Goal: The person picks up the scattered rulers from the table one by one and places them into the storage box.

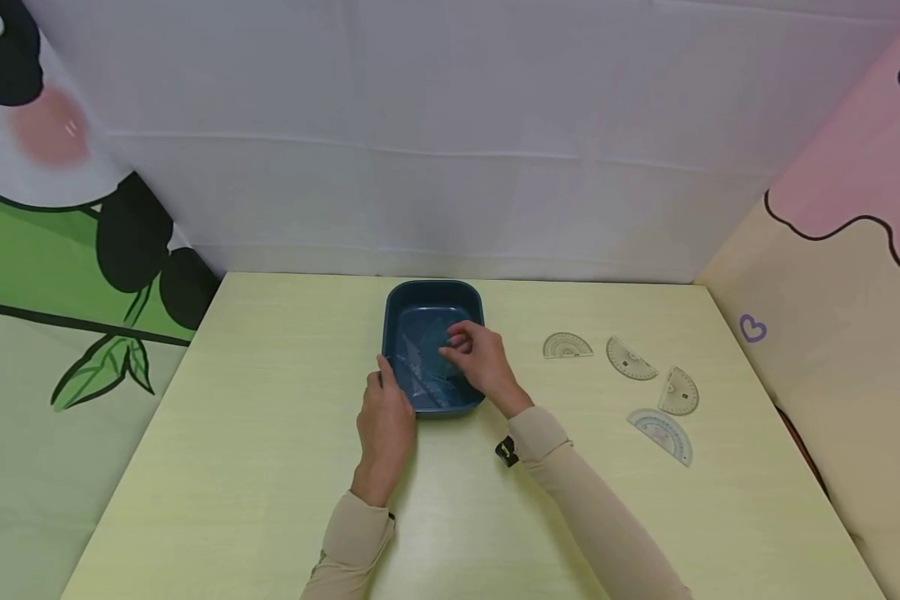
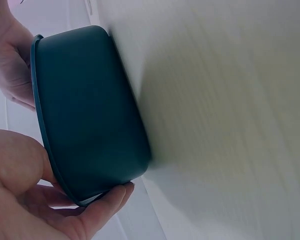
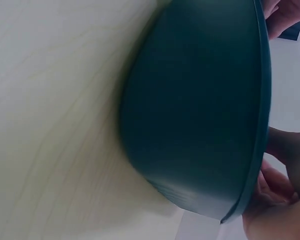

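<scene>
A dark blue-green container (image 1: 437,412) stands on the table, with clear pieces (image 1: 412,358) inside that are hard to make out. My left hand (image 1: 387,421) grips its left side; in the left wrist view, fingers (image 2: 105,207) of this hand curl round the wall of the container (image 2: 90,115). Over the container's right part is my right hand (image 1: 483,358), fingers bent, thumb near the fingertips; whether a clear piece is between them cannot be told. The right wrist view shows the container's outer wall (image 3: 195,110) hiding much of both hands.
To the right on the table (image 1: 270,433) lie several clear protractors: one (image 1: 567,346) nearest the container, others (image 1: 632,359) (image 1: 678,392) beyond, and a bluish one (image 1: 662,435) closer to the front. A pale cloth wall (image 1: 450,208) rises behind the table's back edge.
</scene>
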`<state>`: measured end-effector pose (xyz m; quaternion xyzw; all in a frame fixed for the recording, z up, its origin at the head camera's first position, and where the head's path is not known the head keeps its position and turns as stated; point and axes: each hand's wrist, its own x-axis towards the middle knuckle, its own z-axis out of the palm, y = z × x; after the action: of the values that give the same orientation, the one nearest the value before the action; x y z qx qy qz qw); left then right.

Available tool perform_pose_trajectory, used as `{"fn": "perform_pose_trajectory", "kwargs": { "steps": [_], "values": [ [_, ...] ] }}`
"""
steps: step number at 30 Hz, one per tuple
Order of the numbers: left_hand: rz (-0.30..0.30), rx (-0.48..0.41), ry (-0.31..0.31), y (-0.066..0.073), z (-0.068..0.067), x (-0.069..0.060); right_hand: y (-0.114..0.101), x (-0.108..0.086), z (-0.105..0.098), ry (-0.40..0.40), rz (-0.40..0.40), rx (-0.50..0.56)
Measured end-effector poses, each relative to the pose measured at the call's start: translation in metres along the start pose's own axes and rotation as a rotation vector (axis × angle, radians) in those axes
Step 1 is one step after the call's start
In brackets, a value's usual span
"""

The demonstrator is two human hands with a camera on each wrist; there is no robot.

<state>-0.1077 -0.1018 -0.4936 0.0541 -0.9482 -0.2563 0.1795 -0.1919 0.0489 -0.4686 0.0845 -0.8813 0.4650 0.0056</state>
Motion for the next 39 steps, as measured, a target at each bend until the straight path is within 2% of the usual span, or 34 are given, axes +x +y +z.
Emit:
{"fn": "perform_pose_trajectory", "kwargs": {
  "steps": [9,15,29,39],
  "values": [
    [-0.004,0.002,0.009,0.0,0.0,0.0,-0.001,0.002,0.008,-0.002,-0.053,-0.051],
    [0.009,0.001,0.023,0.0,0.001,-0.001,-0.001,0.002,0.011,-0.015,-0.05,-0.079],
    [0.007,0.017,0.011,-0.001,0.0,0.0,-0.003,0.004,0.017,-0.041,-0.078,-0.252],
    [0.018,0.013,0.027,0.0,-0.001,-0.001,-0.005,0.002,0.024,-0.04,-0.056,-0.381]
  ]
}}
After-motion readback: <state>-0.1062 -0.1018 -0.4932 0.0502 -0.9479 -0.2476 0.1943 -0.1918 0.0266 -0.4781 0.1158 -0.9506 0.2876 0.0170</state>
